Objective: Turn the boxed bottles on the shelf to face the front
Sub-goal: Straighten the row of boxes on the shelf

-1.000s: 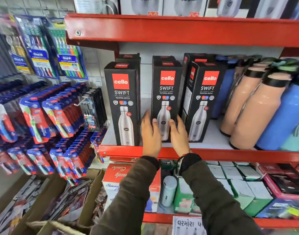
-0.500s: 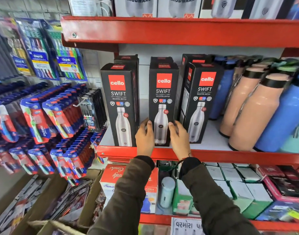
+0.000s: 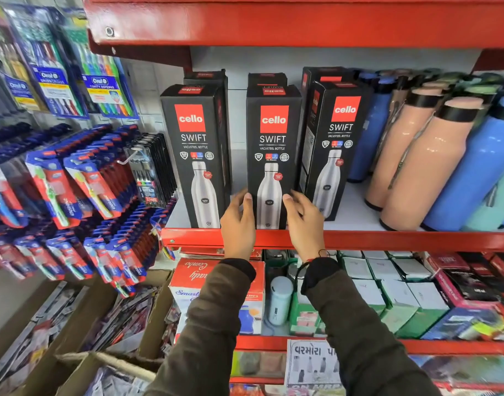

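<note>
Both arms reach up from below in dark olive padded sleeves with black knit cuffs. The left hand cups the lower left edge of the middle box, thumb laid on its front face, fingers curled round the side. The right hand mirrors it on the lower right edge, thumb on the front; a thin cord circles that wrist. Together they grasp the box between them.

To the left hang glossy toothbrush packs. On the red metal shelf three tall matte-black card boxes stand upright at the near lip. The left box and the middle box face front, each printed with a red square logo and a steel bottle. The right box is angled, its side panel showing. More boxes stand behind. To the right, smooth peach bottles and blue bottles lean.
</note>
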Tool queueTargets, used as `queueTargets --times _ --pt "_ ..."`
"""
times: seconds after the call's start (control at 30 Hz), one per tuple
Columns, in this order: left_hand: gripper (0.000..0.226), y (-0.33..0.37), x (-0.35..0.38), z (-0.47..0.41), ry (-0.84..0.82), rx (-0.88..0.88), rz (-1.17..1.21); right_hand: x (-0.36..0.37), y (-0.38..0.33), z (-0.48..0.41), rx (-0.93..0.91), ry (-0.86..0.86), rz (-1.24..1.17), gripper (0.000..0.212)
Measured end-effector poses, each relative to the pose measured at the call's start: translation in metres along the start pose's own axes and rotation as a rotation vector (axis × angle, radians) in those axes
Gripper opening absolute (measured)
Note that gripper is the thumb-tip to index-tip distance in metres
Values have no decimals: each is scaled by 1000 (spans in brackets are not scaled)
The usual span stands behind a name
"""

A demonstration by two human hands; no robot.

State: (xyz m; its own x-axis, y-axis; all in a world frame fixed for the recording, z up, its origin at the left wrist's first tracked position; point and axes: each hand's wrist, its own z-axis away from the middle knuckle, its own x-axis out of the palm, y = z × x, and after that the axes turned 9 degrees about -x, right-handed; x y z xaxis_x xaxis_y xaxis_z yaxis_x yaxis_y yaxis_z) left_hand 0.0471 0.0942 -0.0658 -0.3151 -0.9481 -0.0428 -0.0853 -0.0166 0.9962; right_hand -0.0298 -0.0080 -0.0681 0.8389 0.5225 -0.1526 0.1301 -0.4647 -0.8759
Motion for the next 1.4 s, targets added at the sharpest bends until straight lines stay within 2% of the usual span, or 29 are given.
queueTargets --times 0.27,0.4,0.47,0.57,0.67,0.77,0.93,1.1,1.23,1.4 --pt "39 -2 5 6 34 3 8 -3 2 -2 -23 -41 19 35" --pt "34 -9 15 21 103 95 92 -14 6 -1 -52 -68 54 30" --pt "34 -15 24 32 182 199 63 -24 9 0 -91 -4 22 25" --pt "29 -19 43 43 251 309 43 -41 12 -2 -201 179 24 23" --pt "25 -14 66 49 206 403 38 -63 23 -13 -247 278 64 30" --pt "35 -4 91 50 34 447 33 -82 38 -29 -193 212 72 45" --pt "49 11 130 36 -132 352 -28 -98 54 -58 -86 61 80 53" --pt "55 13 150 18 -146 169 12 -104 72 -76 -30 -21 59 47" --pt "51 11 153 7 -156 41 40 -98 78 -75 -48 -18 54 39" --pt "45 8 146 4 -144 24 53 -97 77 -70 -87 21 85 37"
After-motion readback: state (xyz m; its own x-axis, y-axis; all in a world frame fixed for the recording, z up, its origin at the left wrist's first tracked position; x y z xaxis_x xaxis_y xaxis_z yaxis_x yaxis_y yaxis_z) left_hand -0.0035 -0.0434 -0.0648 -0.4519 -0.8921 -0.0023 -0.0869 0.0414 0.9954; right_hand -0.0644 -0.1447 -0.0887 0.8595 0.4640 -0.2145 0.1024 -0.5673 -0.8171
